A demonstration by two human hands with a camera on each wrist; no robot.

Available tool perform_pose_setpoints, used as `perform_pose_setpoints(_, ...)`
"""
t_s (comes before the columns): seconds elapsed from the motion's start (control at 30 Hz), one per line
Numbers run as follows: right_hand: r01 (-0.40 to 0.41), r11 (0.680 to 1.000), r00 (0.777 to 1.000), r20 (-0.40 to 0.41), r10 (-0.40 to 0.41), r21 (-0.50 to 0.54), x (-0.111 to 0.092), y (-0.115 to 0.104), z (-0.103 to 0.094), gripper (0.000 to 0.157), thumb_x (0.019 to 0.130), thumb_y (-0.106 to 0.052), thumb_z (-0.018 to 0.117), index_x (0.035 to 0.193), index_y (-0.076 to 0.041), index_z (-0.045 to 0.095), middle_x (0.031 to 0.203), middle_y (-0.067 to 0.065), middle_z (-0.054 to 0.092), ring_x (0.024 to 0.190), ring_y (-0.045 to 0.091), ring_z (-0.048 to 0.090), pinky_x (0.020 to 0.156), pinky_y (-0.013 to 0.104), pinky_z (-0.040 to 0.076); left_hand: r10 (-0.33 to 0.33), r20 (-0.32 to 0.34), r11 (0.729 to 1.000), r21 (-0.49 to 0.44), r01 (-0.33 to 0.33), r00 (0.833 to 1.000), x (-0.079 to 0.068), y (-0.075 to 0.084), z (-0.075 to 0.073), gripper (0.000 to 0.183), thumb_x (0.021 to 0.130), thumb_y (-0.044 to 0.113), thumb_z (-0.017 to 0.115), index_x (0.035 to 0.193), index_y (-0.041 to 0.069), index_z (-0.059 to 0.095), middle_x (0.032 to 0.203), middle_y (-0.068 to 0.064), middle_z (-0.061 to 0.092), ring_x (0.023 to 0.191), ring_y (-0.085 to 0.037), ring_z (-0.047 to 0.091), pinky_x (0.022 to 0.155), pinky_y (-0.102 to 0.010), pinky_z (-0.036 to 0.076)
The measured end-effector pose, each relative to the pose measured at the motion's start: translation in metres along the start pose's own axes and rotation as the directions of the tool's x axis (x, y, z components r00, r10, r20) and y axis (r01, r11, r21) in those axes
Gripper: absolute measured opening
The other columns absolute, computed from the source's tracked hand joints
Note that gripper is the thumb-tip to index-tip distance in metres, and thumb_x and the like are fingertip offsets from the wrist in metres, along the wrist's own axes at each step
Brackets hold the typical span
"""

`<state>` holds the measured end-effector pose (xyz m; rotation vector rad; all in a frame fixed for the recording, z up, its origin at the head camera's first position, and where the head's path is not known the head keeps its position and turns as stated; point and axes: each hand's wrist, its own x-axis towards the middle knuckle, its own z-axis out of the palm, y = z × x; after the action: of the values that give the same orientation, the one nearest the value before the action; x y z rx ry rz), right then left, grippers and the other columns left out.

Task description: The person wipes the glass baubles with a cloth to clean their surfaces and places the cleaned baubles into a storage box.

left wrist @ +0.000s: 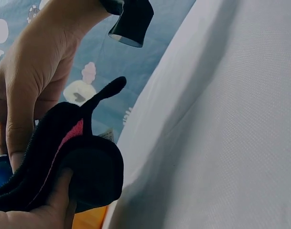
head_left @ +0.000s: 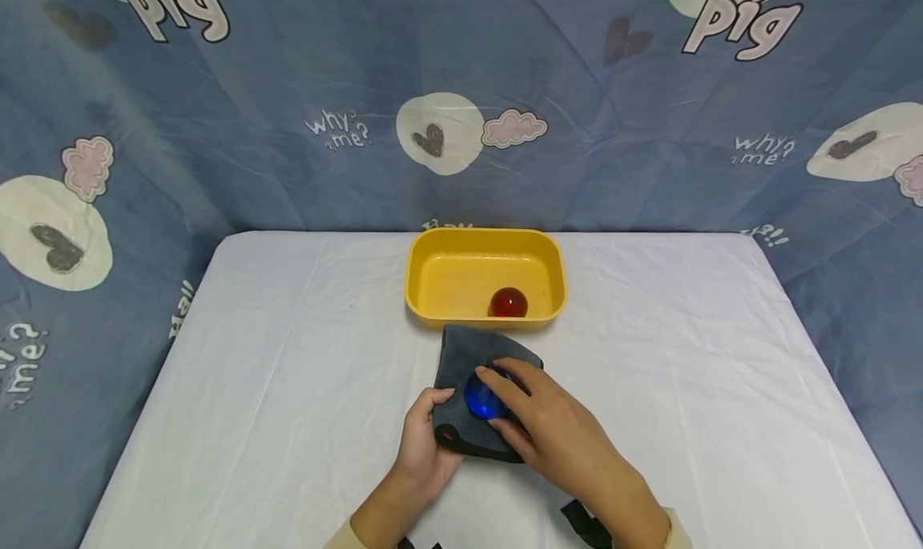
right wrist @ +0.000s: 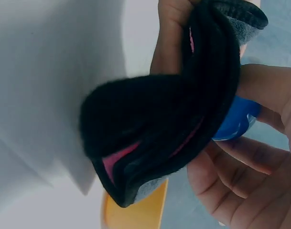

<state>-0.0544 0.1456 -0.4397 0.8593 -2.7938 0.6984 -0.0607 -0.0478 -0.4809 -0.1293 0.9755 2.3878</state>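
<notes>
A folded dark grey cloth [head_left: 465, 353] with black edging lies across my left hand [head_left: 424, 445], whose thumb grips its near left side. A clear blue ball [head_left: 481, 399] sits on top of the cloth. My right hand [head_left: 570, 433] holds the ball, its fingertips over the far side and its thumb at the near side. In the right wrist view the blue ball [right wrist: 237, 118] shows between the thumb and fingers, and pink shows inside the folds of the cloth [right wrist: 135, 114]. The left wrist view shows a narrow loop [left wrist: 107, 90] sticking out from the cloth.
Just beyond the cloth stands a yellow tray [head_left: 447, 280] with a clear red ball [head_left: 509, 301] in its near right part. A white sheet [head_left: 288, 421] covers the table. Patterned blue fabric [head_left: 303, 60] hangs behind and at both sides.
</notes>
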Motion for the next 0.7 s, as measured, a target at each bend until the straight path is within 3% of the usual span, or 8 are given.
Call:
perform_pose_setpoints(0.17, -0.025, 1.000, 0.999, -0.040, 0.025, 0.015, -0.001, 0.003, 0.002, 0.064, 0.088, -0.033, 0.086, 0.145, -0.018, 0.061, 0.132, 0.006, 0.061, 0.119, 0.022, 0.063, 0.096, 0.041, 0.056, 0.008, -0.012, 1.000, -0.004, -0.008, 1.000, 0.000, -0.002, 0.001, 0.063, 0.103, 0.022, 0.020, 0.162, 0.001, 0.011, 0.162, -0.018, 0.026, 0.148, -0.027, 0.032, 0.118, -0.040, 0.035)
perform_pose_setpoints(0.37, -0.063, 0.997, 0.991, -0.124, 0.057, -0.049, 0.002, 0.004, 0.008, 0.064, 0.084, -0.049, 0.087, 0.130, -0.011, 0.065, 0.109, 0.003, 0.061, 0.093, 0.016, 0.061, 0.082, 0.036, 0.058, 0.010, -0.027, 1.000, -0.015, -0.011, 1.000, 0.002, -0.004, 0.003, 0.063, 0.102, 0.020, 0.021, 0.161, 0.000, 0.013, 0.161, -0.017, 0.028, 0.144, -0.023, 0.036, 0.115, -0.037, 0.037)
perform_pose_setpoints(0.57, -0.141, 0.985, 0.962, -0.247, 0.113, -0.099, 0.005, 0.001, 0.020, 0.063, 0.081, -0.060, 0.084, 0.105, -0.007, 0.059, 0.086, 0.002, 0.059, 0.072, 0.017, 0.057, 0.064, 0.034, 0.054, 0.004, -0.031, 1.000, -0.005, -0.004, 1.000, 0.002, -0.005, 0.005, 0.063, 0.102, 0.022, 0.021, 0.161, 0.000, 0.012, 0.158, -0.017, 0.029, 0.140, -0.022, 0.037, 0.115, -0.037, 0.035)
perform_pose_setpoints(0.7, -0.189, 0.977, 0.948, -0.276, 0.157, -0.094, 0.005, -0.001, 0.025, 0.063, 0.085, -0.066, 0.077, 0.098, -0.008, 0.055, 0.077, 0.000, 0.053, 0.067, 0.017, 0.053, 0.058, 0.033, 0.048, -0.004, -0.029, 1.000, -0.012, 0.003, 1.000, 0.003, -0.006, 0.005, 0.060, 0.102, 0.021, 0.020, 0.158, 0.000, 0.016, 0.151, -0.014, 0.033, 0.135, -0.020, 0.040, 0.114, -0.036, 0.036)
